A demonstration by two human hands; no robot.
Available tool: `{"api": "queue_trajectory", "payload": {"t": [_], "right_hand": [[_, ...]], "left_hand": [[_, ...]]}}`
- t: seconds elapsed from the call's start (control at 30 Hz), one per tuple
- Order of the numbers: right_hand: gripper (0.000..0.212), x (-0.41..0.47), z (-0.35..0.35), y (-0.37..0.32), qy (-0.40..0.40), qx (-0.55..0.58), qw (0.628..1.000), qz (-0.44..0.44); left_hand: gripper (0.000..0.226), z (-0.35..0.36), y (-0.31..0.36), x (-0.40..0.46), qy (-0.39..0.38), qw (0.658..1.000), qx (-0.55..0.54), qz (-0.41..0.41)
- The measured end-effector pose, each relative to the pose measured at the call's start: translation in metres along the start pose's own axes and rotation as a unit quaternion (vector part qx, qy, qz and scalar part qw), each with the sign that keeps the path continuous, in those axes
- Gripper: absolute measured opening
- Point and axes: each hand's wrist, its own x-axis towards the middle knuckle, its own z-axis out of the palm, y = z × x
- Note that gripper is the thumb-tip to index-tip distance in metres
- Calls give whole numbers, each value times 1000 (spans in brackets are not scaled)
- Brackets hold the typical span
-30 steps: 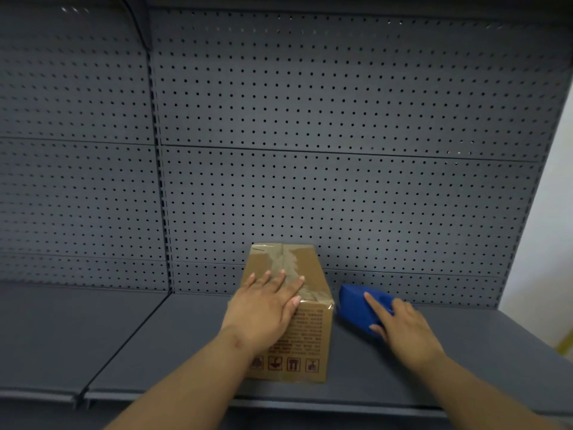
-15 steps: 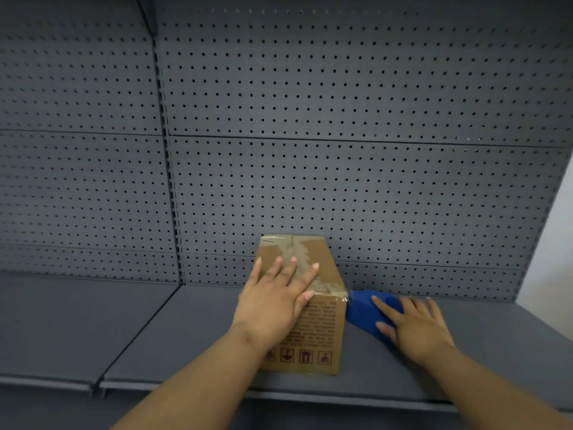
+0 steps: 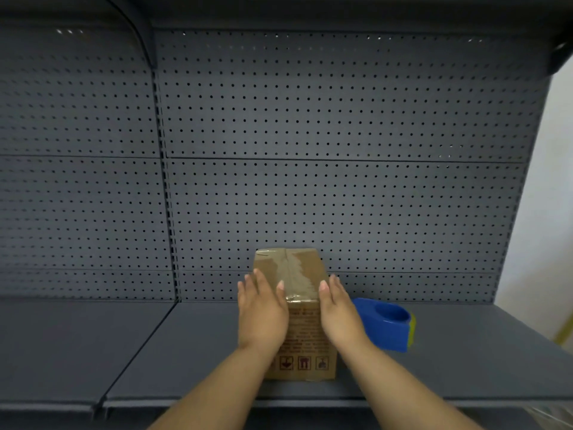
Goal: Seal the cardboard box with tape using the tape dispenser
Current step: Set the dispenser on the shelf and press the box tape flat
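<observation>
The fingers of the left hand [image 3: 262,311] lay straight and close together, flat against the left side of the cardboard box [image 3: 297,324], the thumb tip resting on the top face near the front edge. The right hand [image 3: 339,311] mirrored it on the box's right side, fingers extended and pressed flat, thumb tip at the front right of the top. Neither hand curled around anything; the box sat squeezed between the two open palms, though whether the palms pressed hard or merely touched could not be told from this angle.

The box stood upright in the lower centre of the frame, its printed front face toward the camera with a row of handling symbols near the bottom. A strip of clear tape [image 3: 294,274] ran down the middle of the top, from the far edge to the front edge.

Just right of the right hand, in the lower right of the frame, the blue tape dispenser [image 3: 387,325] lay on the grey shelf [image 3: 155,352], free of both hands. Behind everything rose the grey pegboard panel [image 3: 310,150], filling the upper frame.
</observation>
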Motion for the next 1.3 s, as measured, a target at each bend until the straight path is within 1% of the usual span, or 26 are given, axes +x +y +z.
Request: {"api": "queue_trajectory", "payload": {"t": [0.07, 0.17, 0.27, 0.4, 0.53, 0.6, 0.7, 0.8, 0.93, 0.97, 1.03, 1.07, 1.13, 1.2, 1.3], "right_hand": [[55, -6, 9, 4, 19, 25, 999, 11], [55, -6, 12, 2, 47, 44, 998, 23], [53, -7, 16, 2, 65, 18, 998, 15], [53, -7, 20, 3, 82, 3, 996, 18], [53, -7, 21, 3, 88, -22, 996, 26], [52, -7, 22, 3, 95, -16, 995, 28], [52, -6, 25, 1, 112, 22, 993, 42], [52, -7, 28, -1, 125, 57, 989, 47], [51, -11, 32, -1, 147, 81, 985, 41], [51, -11, 33, -1, 150, 82, 985, 41], [51, -11, 33, -1, 150, 82, 984, 40], [52, -11, 33, -1, 148, 82, 985, 40], [53, -11, 33, -1, 144, 78, 986, 41], [55, -11, 32, -2, 138, 80, 986, 43], [57, -10, 30, -4, 119, 95, 987, 58]], "left_hand": [[62, 0, -2, -1, 2, 1000, 1, 5], [64, 0, -2, -1, 0, 999, 48, 17], [67, 0, -2, -3, -17, 992, 125, 22], [71, -4, -4, -5, -26, 972, 230, 41], [72, -8, -7, -5, -53, 963, 255, 60], [71, -8, -7, -6, -58, 961, 262, 64], [69, -5, -8, -7, -50, 969, 235, 59], [68, -1, -8, -7, -40, 981, 183, 54], [67, 9, -11, -7, 3, 988, 145, 45], [72, 12, -13, -7, 26, 989, 138, 49], [87, 13, -14, -9, 37, 993, 103, 42], [85, 13, -13, -10, 30, 995, 86, 38], [73, 14, -14, -11, 20, 997, 70, 38], [63, 13, -14, -11, 30, 998, 37, 40], [58, 9, -14, -12, 24, 998, -7, 53]]}}
